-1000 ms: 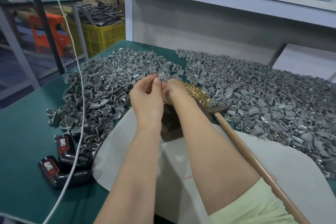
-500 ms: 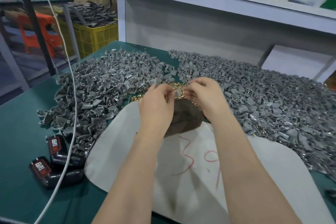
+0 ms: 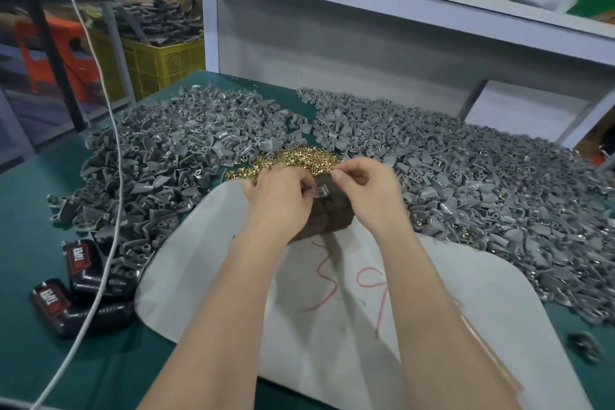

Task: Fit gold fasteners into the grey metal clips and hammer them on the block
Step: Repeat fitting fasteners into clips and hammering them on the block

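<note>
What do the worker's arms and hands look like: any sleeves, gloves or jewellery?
The left forearm and right forearm are bare to the frame's edge: no sleeves show. The left hand and right hand wear no gloves, rings, watch or bracelet. The right thumbnail is short, unpainted.

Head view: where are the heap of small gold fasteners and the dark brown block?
Heap of small gold fasteners [image 3: 299, 158], head view: middle of the heap.
Dark brown block [image 3: 332, 215], head view: bare face between the hands.
</note>
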